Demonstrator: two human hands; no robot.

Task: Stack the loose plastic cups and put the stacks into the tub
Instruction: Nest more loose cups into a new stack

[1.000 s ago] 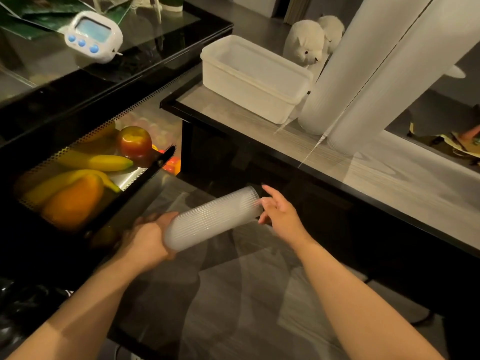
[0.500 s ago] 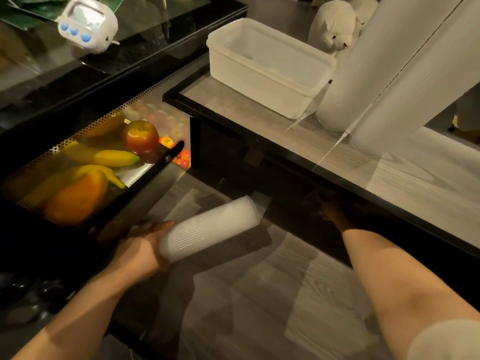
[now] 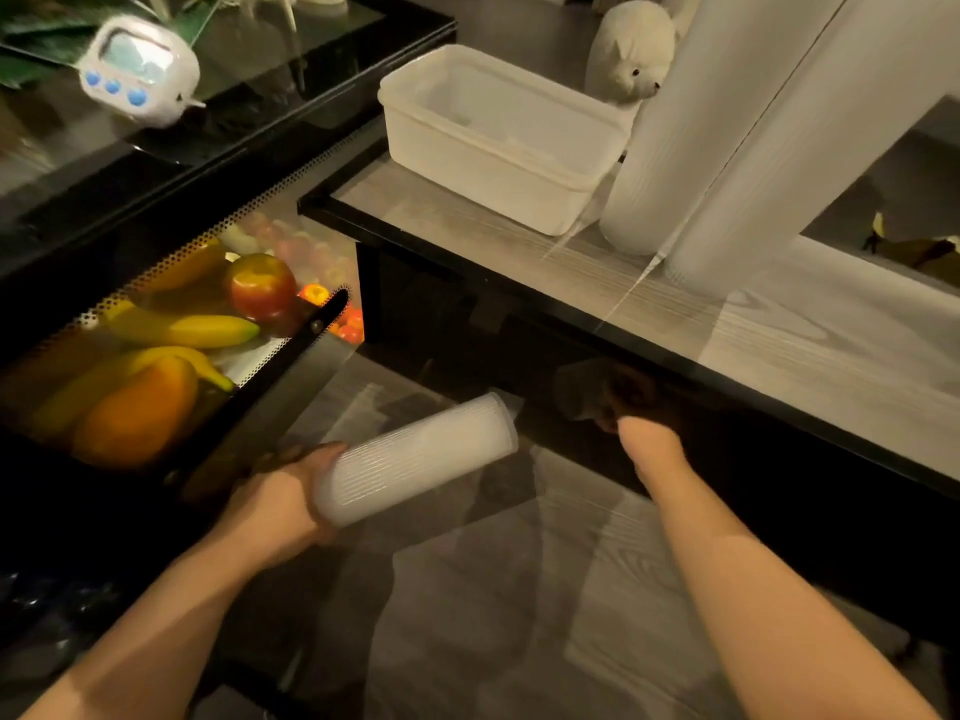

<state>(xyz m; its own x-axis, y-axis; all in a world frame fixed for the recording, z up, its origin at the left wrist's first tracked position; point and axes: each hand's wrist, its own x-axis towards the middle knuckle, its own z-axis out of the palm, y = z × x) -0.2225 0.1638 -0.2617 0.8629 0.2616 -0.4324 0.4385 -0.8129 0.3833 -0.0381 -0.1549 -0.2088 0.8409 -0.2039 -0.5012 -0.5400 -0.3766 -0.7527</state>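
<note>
My left hand [image 3: 280, 496] grips the base end of a ribbed translucent cup stack [image 3: 415, 459], held nearly level above the grey floor, open end pointing right. My right hand [image 3: 636, 407] is under the tinted glass table top [image 3: 519, 252] and shows only dimly through it. Beside its fingers is a dim cup-like shape [image 3: 574, 389]; whether the fingers grip it is unclear. The white plastic tub [image 3: 498, 163] stands on the table with nothing visible inside. Two tall cup stacks [image 3: 670, 148] [image 3: 779, 148] lean just right of the tub.
A perforated black tray [image 3: 291, 366] at left holds bananas [image 3: 192, 330], an apple [image 3: 260, 285] and an orange fruit. A white timer [image 3: 137, 70] sits on the dark upper shelf. A white plush toy [image 3: 628, 49] stands behind the tub. The table's black frame runs above my right wrist.
My right hand left the open end of the stack and moved right, under the glass table top. My left hand keeps holding the stack in about the same place.
</note>
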